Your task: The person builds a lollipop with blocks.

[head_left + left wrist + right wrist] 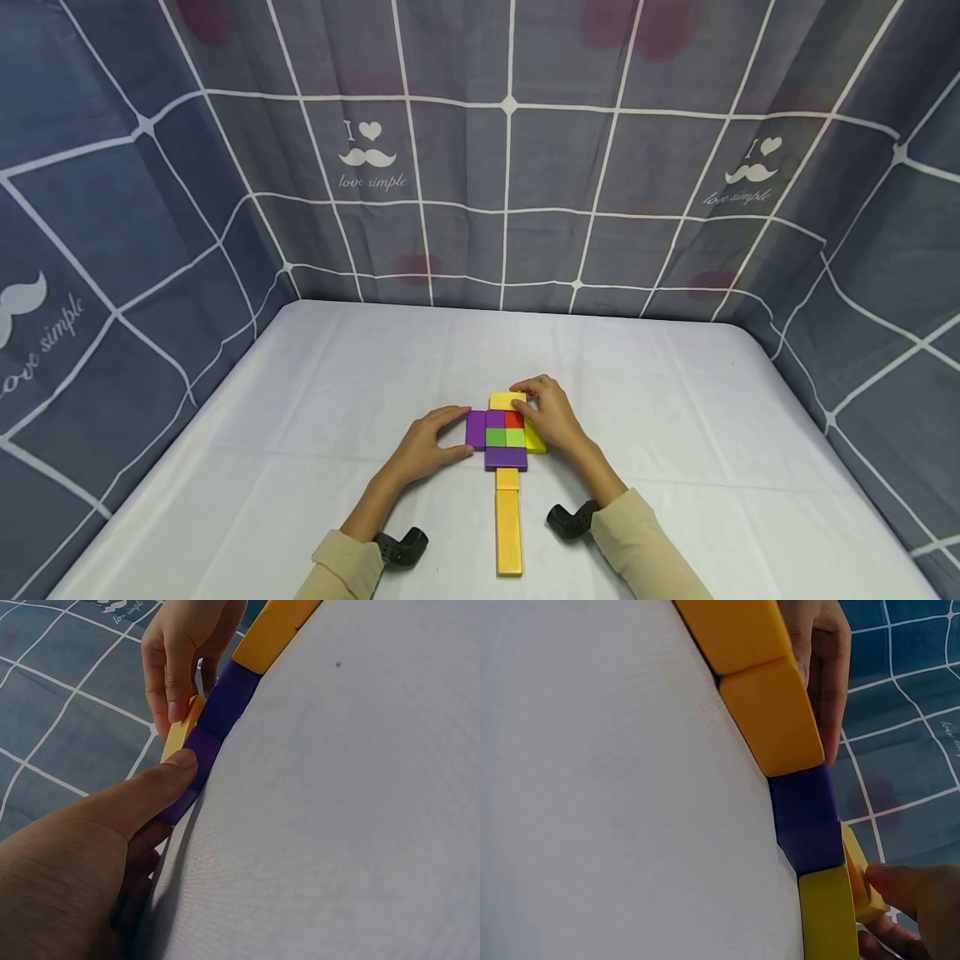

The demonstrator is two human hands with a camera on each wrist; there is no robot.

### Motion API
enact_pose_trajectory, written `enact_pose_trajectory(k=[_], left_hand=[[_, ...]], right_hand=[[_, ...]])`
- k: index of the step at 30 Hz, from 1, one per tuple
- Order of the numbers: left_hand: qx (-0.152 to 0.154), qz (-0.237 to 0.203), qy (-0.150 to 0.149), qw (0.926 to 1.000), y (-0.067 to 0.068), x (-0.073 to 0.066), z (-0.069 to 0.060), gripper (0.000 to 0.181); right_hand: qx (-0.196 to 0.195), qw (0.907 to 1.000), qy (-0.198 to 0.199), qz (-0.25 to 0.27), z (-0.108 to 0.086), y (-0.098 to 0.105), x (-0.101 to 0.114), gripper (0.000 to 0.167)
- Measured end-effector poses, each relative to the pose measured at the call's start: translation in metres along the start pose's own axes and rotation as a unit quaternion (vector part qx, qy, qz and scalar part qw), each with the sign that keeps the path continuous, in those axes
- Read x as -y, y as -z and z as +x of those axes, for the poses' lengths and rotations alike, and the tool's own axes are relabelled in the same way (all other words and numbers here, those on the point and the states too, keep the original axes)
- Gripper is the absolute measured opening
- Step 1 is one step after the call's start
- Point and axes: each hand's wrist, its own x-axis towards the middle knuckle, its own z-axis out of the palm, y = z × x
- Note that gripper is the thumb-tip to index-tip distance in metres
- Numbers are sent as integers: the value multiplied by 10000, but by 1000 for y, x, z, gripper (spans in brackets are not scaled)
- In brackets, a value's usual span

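Observation:
Colored blocks lie together on the white cloth in the head view. My left hand [422,446] holds the purple block [476,431] on the left side, thumb at its near end and a finger at its far end. At the far side, my right hand [553,417] pinches the right end of a pale yellow block [504,402], which looks tilted in the right wrist view. Between the hands sit small purple [496,419], red [513,419], green [496,437] and lime [514,437] blocks. A bright yellow block [536,442] flanks them on the right.
Nearer me, another purple block [506,460] borders the cluster. A short orange block [507,479] and a long orange one [508,533] run from it toward me. Gray curtains with white lines [465,242] surround the white-covered table [360,367].

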Motion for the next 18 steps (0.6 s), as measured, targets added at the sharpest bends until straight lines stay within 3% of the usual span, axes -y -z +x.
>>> enact_pose_trajectory(k=[18], left_hand=[[24, -14, 65, 10000, 1, -2, 0, 63]], right_hand=[[201, 9995, 141, -200, 0, -2, -4, 21]])
